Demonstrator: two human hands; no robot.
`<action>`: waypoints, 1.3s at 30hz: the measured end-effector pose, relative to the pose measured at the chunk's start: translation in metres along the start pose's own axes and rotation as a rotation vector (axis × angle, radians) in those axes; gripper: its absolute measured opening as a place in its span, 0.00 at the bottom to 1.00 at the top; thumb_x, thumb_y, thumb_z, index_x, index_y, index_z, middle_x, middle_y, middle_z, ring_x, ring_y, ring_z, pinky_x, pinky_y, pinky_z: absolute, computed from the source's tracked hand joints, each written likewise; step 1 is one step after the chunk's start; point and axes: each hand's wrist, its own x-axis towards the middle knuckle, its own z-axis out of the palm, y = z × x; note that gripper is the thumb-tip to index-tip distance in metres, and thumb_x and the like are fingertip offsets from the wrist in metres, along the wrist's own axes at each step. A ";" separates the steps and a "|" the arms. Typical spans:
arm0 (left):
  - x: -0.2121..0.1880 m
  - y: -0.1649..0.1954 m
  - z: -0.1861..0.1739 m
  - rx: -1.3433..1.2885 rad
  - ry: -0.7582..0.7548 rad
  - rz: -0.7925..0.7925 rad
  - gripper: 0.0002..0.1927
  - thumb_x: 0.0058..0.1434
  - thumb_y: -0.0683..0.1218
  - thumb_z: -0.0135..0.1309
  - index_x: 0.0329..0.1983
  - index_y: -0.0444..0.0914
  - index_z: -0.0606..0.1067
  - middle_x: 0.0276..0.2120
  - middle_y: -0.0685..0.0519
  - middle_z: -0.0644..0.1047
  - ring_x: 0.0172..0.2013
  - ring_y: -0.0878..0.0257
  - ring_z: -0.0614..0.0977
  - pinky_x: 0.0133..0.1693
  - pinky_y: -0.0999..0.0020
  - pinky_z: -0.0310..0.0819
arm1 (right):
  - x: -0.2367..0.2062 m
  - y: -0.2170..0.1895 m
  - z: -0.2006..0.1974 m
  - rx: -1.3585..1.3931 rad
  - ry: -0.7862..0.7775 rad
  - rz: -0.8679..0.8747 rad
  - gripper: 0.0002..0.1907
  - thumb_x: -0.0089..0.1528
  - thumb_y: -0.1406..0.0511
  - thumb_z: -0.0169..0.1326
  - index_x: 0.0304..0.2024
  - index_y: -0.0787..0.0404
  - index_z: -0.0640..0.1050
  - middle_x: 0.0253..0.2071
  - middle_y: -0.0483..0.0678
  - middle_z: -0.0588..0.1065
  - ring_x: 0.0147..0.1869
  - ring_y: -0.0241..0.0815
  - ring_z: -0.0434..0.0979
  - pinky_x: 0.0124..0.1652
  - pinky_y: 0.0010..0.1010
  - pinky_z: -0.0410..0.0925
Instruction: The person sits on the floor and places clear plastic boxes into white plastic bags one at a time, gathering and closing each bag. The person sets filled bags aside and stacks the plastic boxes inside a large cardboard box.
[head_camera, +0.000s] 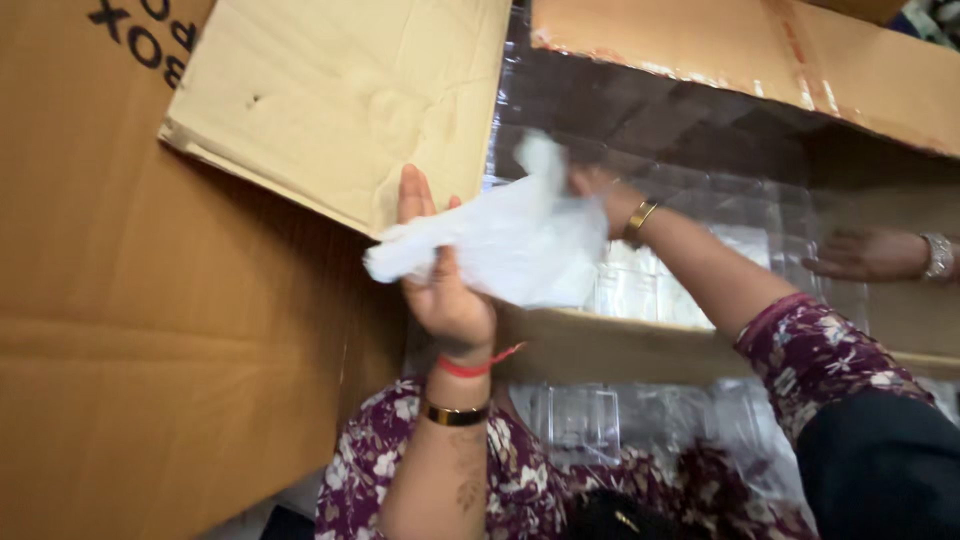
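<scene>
A crumpled white plastic bag (520, 240) is stretched between my two hands over an open cardboard box (600, 345). My left hand (447, 295) is raised with its fingers pointing up, and the bag's left end lies across the palm under the thumb. My right hand (598, 185) grips the bag's far end and is mostly hidden behind it, blurred. A gold bangle (640, 215) sits on that wrist. My left wrist carries a red thread and a dark band with gold.
Clear plastic trays (650, 290) fill the box. A pale cardboard flap (340, 100) stands behind my left hand, and a large brown cardboard panel (150, 330) lies at the left. Another person's hand (865, 255) with a silver bracelet rests inside the box at the right.
</scene>
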 end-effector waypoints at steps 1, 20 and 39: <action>-0.001 0.000 -0.002 -0.146 0.091 -0.045 0.23 0.68 0.40 0.43 0.67 0.39 0.68 0.73 0.40 0.59 0.76 0.50 0.58 0.72 0.50 0.58 | -0.007 0.014 -0.012 0.064 0.064 -0.012 0.48 0.48 0.48 0.67 0.64 0.62 0.68 0.59 0.61 0.71 0.64 0.58 0.68 0.61 0.45 0.63; 0.016 0.047 -0.085 -0.830 -0.222 -0.528 0.26 0.66 0.52 0.42 0.61 0.33 0.75 0.69 0.45 0.67 0.74 0.53 0.61 0.76 0.51 0.47 | -0.222 0.176 -0.101 -0.265 -0.298 -0.462 0.19 0.62 0.54 0.50 0.54 0.50 0.76 0.50 0.44 0.77 0.49 0.47 0.80 0.46 0.37 0.75; 0.042 0.079 -0.059 1.044 -0.523 -0.570 0.11 0.56 0.44 0.56 0.36 0.31 0.82 0.30 0.42 0.82 0.28 0.64 0.77 0.32 0.65 0.70 | -0.202 -0.083 -0.110 0.154 0.060 0.103 0.31 0.61 0.51 0.56 0.64 0.54 0.72 0.66 0.53 0.70 0.69 0.53 0.68 0.63 0.46 0.61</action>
